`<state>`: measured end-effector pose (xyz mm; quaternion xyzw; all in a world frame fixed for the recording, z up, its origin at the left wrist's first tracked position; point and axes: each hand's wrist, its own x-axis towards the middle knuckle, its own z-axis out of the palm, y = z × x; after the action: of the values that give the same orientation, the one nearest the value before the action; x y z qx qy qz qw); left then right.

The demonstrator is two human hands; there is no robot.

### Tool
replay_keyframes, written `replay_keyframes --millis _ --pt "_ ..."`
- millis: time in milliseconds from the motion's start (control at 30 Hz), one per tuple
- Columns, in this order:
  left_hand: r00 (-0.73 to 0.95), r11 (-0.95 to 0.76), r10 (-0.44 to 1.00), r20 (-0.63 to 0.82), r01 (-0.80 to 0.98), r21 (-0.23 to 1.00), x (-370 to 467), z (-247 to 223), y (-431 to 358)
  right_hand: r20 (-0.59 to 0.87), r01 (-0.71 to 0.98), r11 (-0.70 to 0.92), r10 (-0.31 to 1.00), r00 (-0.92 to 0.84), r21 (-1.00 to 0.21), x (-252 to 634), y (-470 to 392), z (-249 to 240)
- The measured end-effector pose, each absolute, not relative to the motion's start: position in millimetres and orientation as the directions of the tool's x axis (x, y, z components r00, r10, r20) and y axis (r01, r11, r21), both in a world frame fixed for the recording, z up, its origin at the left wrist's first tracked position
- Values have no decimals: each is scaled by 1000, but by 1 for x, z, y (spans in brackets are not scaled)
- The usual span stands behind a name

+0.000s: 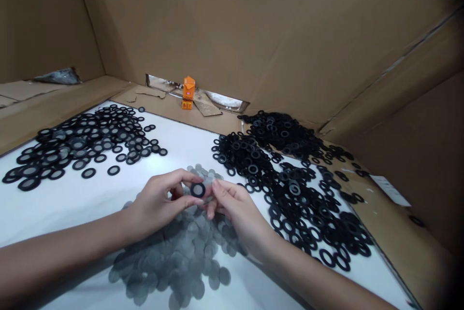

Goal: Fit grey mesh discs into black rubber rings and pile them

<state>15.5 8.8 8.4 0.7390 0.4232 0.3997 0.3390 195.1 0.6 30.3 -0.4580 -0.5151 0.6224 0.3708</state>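
Note:
My left hand (159, 199) pinches a black rubber washer (192, 189) by its edge, between thumb and forefinger. A grey mesh disc fills the washer's hole. Close beside it, my right hand (232, 204) is closed, thumb against fingers, at the washer's right side; whatever is between those fingertips is hard to make out. Below both hands spreads a heap of loose grey mesh discs (188, 247). To the right lies a large pile of black rubber rings (300, 204) with open centres. At the far left is a pile of washers with discs in them (94, 143).
The white board (174, 129) lies inside tall cardboard walls (232, 35). A small orange box (188, 89) stands at the back, near a cut-out slot in the cardboard. Another heap of black rings (282, 131) and a white paper label (390, 190) lie beyond the board's right edge.

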Motion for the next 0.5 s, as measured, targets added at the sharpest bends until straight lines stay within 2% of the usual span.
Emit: replay_keyframes --millis 133,233,300,367,433,500 --pt "340 -448 883 324 405 797 16 6 10 -167 55 -158 953 -252 -986 199 7 27" --pt "328 -466 880 343 465 753 12 6 17 -29 289 39 973 -227 -957 207 13 28" --pt "299 -432 900 317 518 738 6 8 28 142 510 263 954 -263 -819 213 14 33" --pt "278 -381 923 265 576 724 -5 10 44 295 655 464 886 -358 -597 216 12 41" --pt "273 -348 936 221 633 691 -19 12 61 368 658 610 792 -487 -441 218 3 52" --pt "276 -333 941 195 662 671 -33 16 76 380 565 700 713 -590 -437 220 -10 61"
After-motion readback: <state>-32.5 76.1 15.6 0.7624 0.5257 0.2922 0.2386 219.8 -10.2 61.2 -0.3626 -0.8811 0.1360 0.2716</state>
